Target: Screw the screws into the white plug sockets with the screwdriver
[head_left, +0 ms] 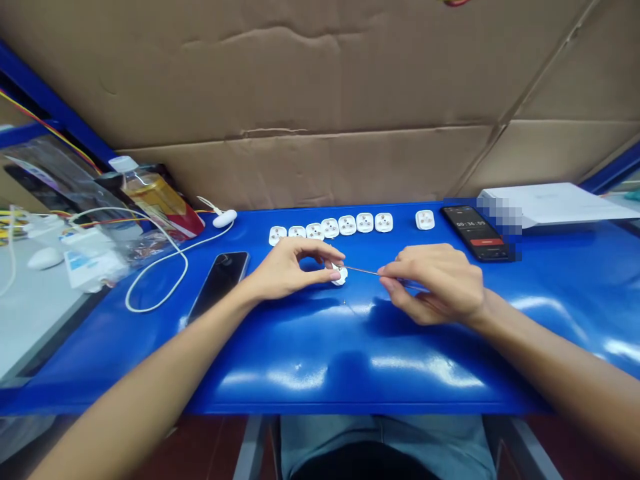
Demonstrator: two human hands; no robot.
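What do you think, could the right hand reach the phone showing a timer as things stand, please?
Probably yes: the phone lies just beyond the right hand, and nothing visible blocks the way. That hand holds a thin rod, though, so it may need to put that down first.

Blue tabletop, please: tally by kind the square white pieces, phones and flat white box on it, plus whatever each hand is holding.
Square white pieces: 8 (7 in a row, 1 apart)
Phones: 2
Flat white box: 1
Round white part, left hand: 1
Thin rod, right hand: 1
Total: 13
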